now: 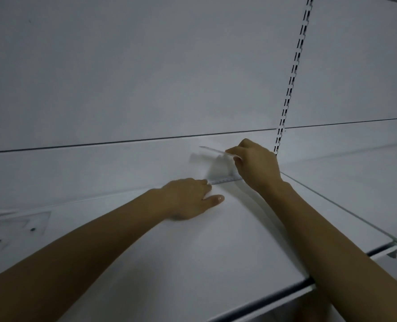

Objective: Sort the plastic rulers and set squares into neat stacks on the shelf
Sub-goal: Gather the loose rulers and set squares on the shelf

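Squaring the clear plastic set squares against the white metal shelf's back; right hand pinches their top edge, left hand steadies the base; align edges before releasing; other transparent set squares lie far left.

set squares left on shelf

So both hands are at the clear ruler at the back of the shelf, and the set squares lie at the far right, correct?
Not quite: the set squares lie at the far left of the shelf, as the head view shows. Both hands, left and right, are at the clear ruler.
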Action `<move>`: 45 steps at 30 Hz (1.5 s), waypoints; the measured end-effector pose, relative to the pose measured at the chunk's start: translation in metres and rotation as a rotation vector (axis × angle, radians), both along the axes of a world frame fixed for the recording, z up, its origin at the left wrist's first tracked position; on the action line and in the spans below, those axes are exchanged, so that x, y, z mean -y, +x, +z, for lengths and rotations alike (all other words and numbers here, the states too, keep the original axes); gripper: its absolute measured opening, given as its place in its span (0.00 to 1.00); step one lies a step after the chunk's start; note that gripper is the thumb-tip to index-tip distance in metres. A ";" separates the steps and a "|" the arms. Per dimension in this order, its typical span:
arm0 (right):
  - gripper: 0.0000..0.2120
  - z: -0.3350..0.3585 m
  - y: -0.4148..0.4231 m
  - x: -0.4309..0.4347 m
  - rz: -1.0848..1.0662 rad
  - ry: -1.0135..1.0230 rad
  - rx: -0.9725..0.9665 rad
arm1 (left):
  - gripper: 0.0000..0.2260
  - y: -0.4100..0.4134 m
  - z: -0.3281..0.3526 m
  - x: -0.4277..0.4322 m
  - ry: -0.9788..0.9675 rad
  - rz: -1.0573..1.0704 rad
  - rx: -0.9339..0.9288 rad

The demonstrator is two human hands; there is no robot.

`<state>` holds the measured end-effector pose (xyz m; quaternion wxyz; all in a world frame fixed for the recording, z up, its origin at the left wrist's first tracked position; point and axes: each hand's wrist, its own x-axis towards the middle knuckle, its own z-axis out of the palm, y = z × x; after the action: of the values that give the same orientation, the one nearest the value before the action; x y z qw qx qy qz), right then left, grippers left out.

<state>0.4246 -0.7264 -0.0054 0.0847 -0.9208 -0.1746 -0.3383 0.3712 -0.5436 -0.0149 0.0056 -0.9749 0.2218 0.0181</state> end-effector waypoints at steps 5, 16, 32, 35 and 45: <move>0.19 -0.016 -0.012 -0.016 0.016 -0.162 -0.388 | 0.23 -0.033 -0.001 -0.013 0.049 -0.102 0.336; 0.19 -0.012 -0.038 -0.050 0.021 -0.179 -0.365 | 0.39 -0.085 0.000 -0.095 0.097 0.046 0.378; 0.19 0.029 -0.188 -0.340 0.523 -0.057 -0.271 | 0.22 -0.222 0.036 -0.349 0.030 0.418 0.501; 0.19 0.032 -0.209 -0.402 0.548 -0.044 -0.284 | 0.22 -0.251 0.032 -0.417 -0.025 0.492 0.467; 0.21 -0.024 -0.236 -0.504 0.315 -0.080 -0.240 | 0.42 -0.290 -0.011 -0.529 -0.201 0.398 0.424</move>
<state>0.1882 -0.2221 -0.0295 0.1202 -0.9185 -0.3183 -0.2017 0.0810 -0.0144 -0.0256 -0.0486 -0.9769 0.0210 -0.2070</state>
